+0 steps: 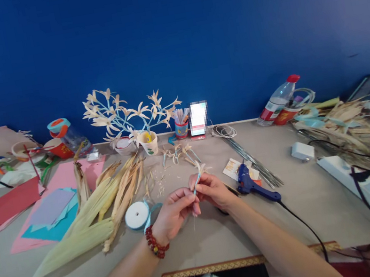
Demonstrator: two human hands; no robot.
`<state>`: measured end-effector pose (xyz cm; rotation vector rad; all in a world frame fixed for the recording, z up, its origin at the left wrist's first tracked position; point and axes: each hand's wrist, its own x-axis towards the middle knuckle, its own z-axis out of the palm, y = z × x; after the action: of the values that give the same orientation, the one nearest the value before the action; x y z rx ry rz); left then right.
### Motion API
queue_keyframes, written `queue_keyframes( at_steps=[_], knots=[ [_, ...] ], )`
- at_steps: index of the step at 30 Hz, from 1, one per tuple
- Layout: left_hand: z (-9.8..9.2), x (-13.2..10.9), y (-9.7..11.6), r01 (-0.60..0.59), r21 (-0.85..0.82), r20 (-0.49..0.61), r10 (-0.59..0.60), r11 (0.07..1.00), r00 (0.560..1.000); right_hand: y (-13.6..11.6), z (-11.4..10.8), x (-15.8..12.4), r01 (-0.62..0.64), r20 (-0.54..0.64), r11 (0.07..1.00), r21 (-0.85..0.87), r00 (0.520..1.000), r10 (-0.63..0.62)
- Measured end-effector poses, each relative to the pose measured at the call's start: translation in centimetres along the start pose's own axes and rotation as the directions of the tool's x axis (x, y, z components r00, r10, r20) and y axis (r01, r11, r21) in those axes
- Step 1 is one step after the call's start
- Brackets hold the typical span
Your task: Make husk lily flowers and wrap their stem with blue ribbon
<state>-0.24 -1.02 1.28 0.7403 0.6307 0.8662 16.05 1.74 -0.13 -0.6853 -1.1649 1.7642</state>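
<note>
My left hand (170, 213) and my right hand (212, 190) meet over the middle of the table, both pinched on a small corn-husk flower stem (198, 177) wrapped in light blue tape. The pale petals stick up above my right fingers. A red bead bracelet (154, 245) circles my left wrist. Just left of my left hand lies a roll of light blue tape (137, 214), its loose end trailing toward my fingers. Close to my right hand rests a blue glue gun (252, 185).
Dried corn husks (102, 205) lie at left beside coloured paper sheets (44, 206). A cup of finished husk flowers (130, 114) stands at the back. Metal wires (256, 164), a water bottle (276, 98), a white adapter (302, 151) and more husks fill the right.
</note>
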Motion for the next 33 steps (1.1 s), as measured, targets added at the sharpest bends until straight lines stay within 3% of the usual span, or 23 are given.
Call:
queue_keyframes(
  at_steps=[5,15,21,28,31,33],
  knots=[
    [-0.1,0.2,-0.1,-0.022,-0.010,0.000,0.022,1.000,1.000,-0.1,-0.1,0.1,0.020,-0.011,1.000,-0.013,1.000,-0.020],
    [-0.6,0.4,-0.3,0.084,-0.134,0.072,-0.075,0.987,0.995,-0.4,-0.5,0.0,0.041,0.016,0.997,-0.059,0.999,-0.040],
    [-0.8,0.6,-0.7,0.040,-0.172,0.013,-0.038,0.984,0.999,-0.8,-0.5,0.1,0.023,0.012,0.993,-0.114,1.000,-0.022],
    [-1.3,1.0,-1.1,-0.061,-0.103,-0.081,0.053,0.993,0.995,-1.4,-0.1,0.1,-0.069,-0.006,0.971,-0.227,0.998,0.070],
    [-1.2,0.9,-0.9,-0.081,-0.041,-0.102,0.076,0.996,0.992,-2.4,0.6,-0.7,-0.054,-0.040,0.881,-0.470,0.998,0.039],
    [-1.0,0.8,-0.8,-0.085,-0.014,-0.126,0.082,0.996,0.989,-3.2,0.8,-2.1,-0.038,-0.065,0.726,-0.687,0.998,-0.009]
  ],
)
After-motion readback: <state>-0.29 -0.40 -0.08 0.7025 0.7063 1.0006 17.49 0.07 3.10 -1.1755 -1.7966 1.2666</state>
